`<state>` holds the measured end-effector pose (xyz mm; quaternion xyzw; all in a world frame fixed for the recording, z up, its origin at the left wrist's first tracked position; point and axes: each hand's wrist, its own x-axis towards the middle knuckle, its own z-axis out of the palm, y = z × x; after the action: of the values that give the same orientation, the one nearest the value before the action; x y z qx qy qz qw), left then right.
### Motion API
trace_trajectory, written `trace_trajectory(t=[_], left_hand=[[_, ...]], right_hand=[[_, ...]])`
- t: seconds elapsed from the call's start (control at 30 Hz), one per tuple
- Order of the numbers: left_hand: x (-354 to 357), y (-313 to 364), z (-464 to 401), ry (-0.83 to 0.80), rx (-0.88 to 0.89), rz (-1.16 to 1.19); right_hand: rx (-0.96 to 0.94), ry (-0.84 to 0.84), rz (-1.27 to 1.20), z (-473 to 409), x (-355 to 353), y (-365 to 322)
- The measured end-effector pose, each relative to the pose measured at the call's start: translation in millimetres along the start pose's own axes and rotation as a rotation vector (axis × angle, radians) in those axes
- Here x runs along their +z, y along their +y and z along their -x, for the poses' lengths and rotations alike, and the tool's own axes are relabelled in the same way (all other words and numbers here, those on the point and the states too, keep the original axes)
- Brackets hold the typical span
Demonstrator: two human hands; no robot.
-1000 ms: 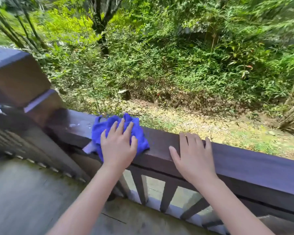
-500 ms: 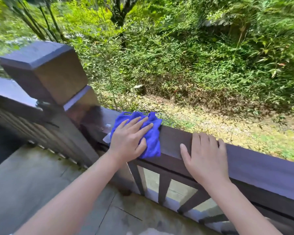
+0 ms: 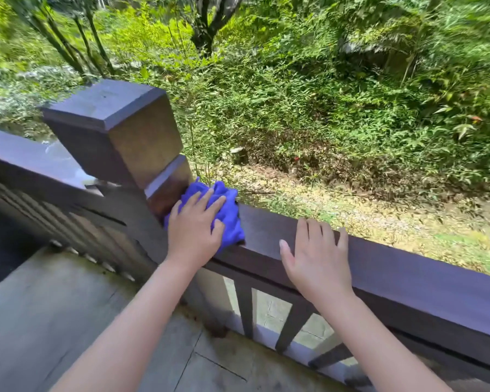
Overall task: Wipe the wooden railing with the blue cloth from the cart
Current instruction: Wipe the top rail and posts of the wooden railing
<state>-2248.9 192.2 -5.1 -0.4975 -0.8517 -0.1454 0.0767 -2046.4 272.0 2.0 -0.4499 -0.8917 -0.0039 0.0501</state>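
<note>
Nearest the camera, two bare forearms reach forward over the grey paved floor (image 3: 68, 321) of a terrace. The left hand (image 3: 194, 226) lies palm down with its fingers spread flat across the blue cloth (image 3: 229, 219), pressing the bunched cloth onto the top of the wooden railing (image 3: 408, 267); the fingers are not curled round it, so it is pinned rather than gripped. The cloth sits at the railing's left end, touching the lower part of the square post (image 3: 119, 131) that joins this stretch of railing to another one running off to the left. The right hand (image 3: 317, 258) rests open and empty on the rail top, just to the right of the cloth and apart from it, fingers laid forward over the flat surface and thumb out to the side. Below the rail, dark upright balusters (image 3: 245, 309) stand with pale gaps between them. Past the railing the ground drops to a strip of dry yellowish leaves (image 3: 351, 210), then thick green undergrowth (image 3: 309, 103). Farthest off, dark tree trunks (image 3: 207, 24) rise among the foliage, and the upper right is blurred.
</note>
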Motion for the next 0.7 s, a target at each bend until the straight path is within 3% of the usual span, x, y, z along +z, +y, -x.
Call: trace_trajectory(t=[0.1, 0.3, 0.5, 0.6, 0.7], left_hand=[[7, 19, 3, -0.018, -0.066, 0.0], [-9, -32, -6, -0.125, 0.275, -0.042], [-18, -42, -1, -0.337, 0.291, -0.031], [-20, -47, 7, -0.365, 0.336, -0.131], [-21, -50, 6, -0.356, 0.379, -0.167]], right_hand=[[0.027, 0.013, -0.005, -1, 0, -4], [0.042, 0.004, 0.015, -1, -3, -5], [0.045, -0.07, 0.043, -8, -17, -20], [-0.191, 0.029, -0.114, -17, -24, -56], [-0.436, 0.025, -0.244, -25, -22, -96]])
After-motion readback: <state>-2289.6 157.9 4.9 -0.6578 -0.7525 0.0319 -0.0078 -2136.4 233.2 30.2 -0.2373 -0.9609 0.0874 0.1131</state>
